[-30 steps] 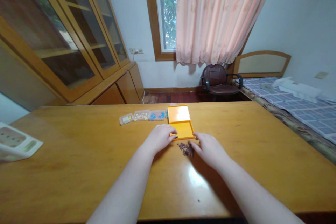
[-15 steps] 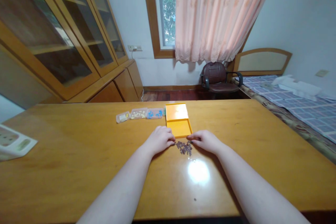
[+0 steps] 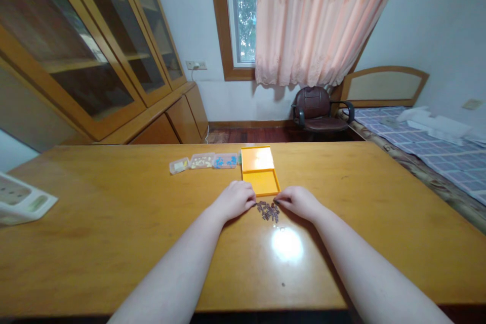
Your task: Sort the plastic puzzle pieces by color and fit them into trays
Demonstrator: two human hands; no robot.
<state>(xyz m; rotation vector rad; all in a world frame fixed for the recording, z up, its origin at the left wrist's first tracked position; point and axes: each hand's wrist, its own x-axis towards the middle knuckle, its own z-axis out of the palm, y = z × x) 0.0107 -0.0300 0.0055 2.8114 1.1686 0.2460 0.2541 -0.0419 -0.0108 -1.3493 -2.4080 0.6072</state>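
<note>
A loose heap of small dark brown pieces [image 3: 269, 211] lies on the wooden table, too small to tell their kind. At its left edge my left hand [image 3: 236, 200] rests with curled fingers, thumb and fingertips closed beside the pieces. From the other side my right hand [image 3: 298, 202] pinches at the heap's upper right edge. A dark bit shows at the fingertips of each hand, but I cannot make out what it is. Just beyond the heap, an open yellow box [image 3: 261, 182] lies flat with its lid folded back; my left hand is close to its lower left corner.
Small clear trays stand left of the box: one with blue pieces [image 3: 225, 161], one with cream pieces [image 3: 202, 161], and a smaller one [image 3: 179, 165]. A white plastic object [image 3: 28, 202] sits at the table's left edge. One dark speck [image 3: 283, 284] lies near the front.
The view has shifted slightly. Both hands stay at the heap with small finger movements, and the pieces by the right fingertips sit a little closer together.
</note>
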